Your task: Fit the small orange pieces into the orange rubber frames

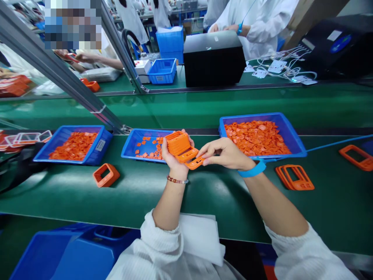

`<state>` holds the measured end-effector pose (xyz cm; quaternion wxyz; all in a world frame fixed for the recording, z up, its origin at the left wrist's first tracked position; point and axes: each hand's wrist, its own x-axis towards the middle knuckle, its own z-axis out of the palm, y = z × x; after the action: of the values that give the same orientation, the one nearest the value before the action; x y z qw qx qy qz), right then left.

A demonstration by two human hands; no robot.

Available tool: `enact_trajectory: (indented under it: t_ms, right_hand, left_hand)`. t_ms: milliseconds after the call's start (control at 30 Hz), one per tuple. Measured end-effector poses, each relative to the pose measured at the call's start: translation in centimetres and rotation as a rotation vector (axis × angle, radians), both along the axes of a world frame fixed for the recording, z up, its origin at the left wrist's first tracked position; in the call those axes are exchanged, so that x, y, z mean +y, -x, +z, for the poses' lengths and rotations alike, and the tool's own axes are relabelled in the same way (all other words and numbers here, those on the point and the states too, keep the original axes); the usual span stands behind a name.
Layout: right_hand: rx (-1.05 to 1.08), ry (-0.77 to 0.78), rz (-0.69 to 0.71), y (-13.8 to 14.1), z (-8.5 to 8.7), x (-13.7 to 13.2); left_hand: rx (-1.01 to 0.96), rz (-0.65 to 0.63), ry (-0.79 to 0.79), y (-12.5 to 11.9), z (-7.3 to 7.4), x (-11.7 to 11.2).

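My left hand (178,165) is closed around a stack of orange plastic frames (178,144), held tilted above the bench. The nearest orange frame (194,163) slants out from the stack towards the right. On its outer end, the thumb and fingertips of my right hand (223,152) are pinched; whether a small part also sits between them I cannot make out. Behind my left hand is a shallow blue tray (128,152) with scattered small orange pieces (148,154). Beyond my right hand stands a blue bin (297,137) full of flat orange pieces (258,137).
On the left are another blue bin (100,149) of orange pieces and a standing orange frame stack (106,175). Several orange frames (295,177) lie on the right. A blue wrist strap (252,168) has a cord running right. A slanted metal post (96,103) rises behind.
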<state>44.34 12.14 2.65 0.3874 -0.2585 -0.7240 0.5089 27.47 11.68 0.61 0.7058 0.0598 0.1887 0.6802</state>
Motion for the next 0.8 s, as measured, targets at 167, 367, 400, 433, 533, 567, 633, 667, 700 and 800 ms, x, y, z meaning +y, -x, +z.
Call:
enact_trajectory:
  t_ms: [167, 367, 400, 433, 533, 567, 633, 667, 700, 800]
  right_hand:
    - [0.029, -0.218, -0.085, 1.4, -1.0, -0.1]
    - [-0.11, -0.357, -0.165, 1.8, -1.0, -0.5]
    - [-0.145, -0.349, -0.146, 1.8, -1.0, -0.5]
    - [-0.18, -0.339, -0.131, 1.7, -1.0, -0.5]
    - [-0.28, -0.313, -0.12, 1.4, -0.8, -0.4]
    - [-0.316, -0.308, -0.122, 1.4, -0.7, -0.4]
    - [-0.405, -0.304, -0.119, 1.4, -0.5, -0.4]
    - [-0.449, -0.308, -0.114, 1.4, -0.3, -0.4]
    - [-0.486, -0.319, -0.104, 1.4, 0.0, -0.5]
    - [-0.546, -0.389, -0.046, 1.4, 0.6, -0.7]
  left_hand:
    - [0.039, 0.074, 0.027, 0.1, -0.5, 0.2]
    - [0.089, 0.053, 0.05, -0.1, -1.2, 0.3]
    - [0.092, 0.062, 0.043, -0.1, -1.3, 0.2]
    - [0.093, 0.07, 0.034, -0.2, -1.3, 0.2]
    - [0.091, 0.082, 0.018, -0.2, -1.3, 0.2]
    - [0.097, 0.091, 0.017, -0.2, -1.3, 0.3]
    - [0.129, 0.096, 0.021, -0.2, -1.3, 0.4]
    - [0.16, 0.096, 0.022, -0.3, -1.2, 0.4]
    - [0.197, 0.1, 0.022, -0.4, -1.0, 0.4]
    - [0.323, 0.191, 0.004, -1.1, 0.0, 0.3]
